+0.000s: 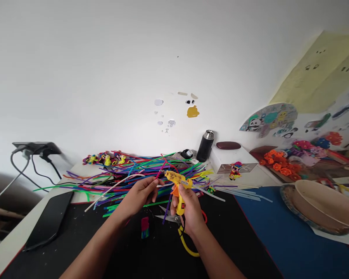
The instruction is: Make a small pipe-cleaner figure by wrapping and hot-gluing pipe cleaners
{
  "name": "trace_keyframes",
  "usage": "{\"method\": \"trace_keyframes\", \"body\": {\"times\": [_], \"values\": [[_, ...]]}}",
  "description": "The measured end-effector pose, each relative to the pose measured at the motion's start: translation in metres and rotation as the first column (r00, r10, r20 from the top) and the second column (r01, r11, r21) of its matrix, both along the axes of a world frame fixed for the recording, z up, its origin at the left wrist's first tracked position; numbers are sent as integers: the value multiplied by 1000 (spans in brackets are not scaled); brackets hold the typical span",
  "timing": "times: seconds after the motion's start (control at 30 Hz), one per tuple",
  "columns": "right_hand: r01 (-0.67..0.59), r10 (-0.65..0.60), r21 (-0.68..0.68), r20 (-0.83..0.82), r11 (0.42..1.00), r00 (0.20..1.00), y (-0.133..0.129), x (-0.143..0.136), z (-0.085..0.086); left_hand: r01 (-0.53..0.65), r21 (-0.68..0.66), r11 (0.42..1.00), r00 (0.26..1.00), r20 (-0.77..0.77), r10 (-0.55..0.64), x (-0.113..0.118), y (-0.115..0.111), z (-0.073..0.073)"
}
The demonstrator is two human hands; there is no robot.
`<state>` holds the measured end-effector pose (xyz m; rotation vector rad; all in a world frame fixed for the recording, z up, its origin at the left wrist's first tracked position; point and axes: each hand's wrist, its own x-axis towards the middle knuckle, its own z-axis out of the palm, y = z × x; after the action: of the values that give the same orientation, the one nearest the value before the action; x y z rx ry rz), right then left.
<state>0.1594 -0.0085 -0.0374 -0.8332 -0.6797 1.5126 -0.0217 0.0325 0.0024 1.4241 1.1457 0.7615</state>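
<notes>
My right hand (189, 209) is wrapped round the handle of a yellow glue gun (178, 182), whose nozzle points to the upper left. Just left of the nozzle, my left hand (142, 193) pinches a pink pipe cleaner (160, 172). Behind both hands spreads a large pile of colourful pipe cleaners (122, 182). Scissors (170, 219) with red and yellow handles lie on the black mat (84, 240), partly hidden by my right hand. A small pink, blue and green piece (145, 227) rests on the mat below my left hand.
A phone (50, 219) lies at the left. Behind the pile stand a black bottle (206, 146) and a white box (232, 155), with a small figure (235, 170) before it. Bowls (322, 201) sit at the right on a blue mat (264, 217). A power strip (36, 148) is far left.
</notes>
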Motion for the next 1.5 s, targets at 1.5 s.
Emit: {"method": "trace_keyframes", "body": {"times": [1.5], "values": [[95,-103,91,88,991,991,-10,23,8,138,-235,962,971,226,-84,9,-30,27]]}}
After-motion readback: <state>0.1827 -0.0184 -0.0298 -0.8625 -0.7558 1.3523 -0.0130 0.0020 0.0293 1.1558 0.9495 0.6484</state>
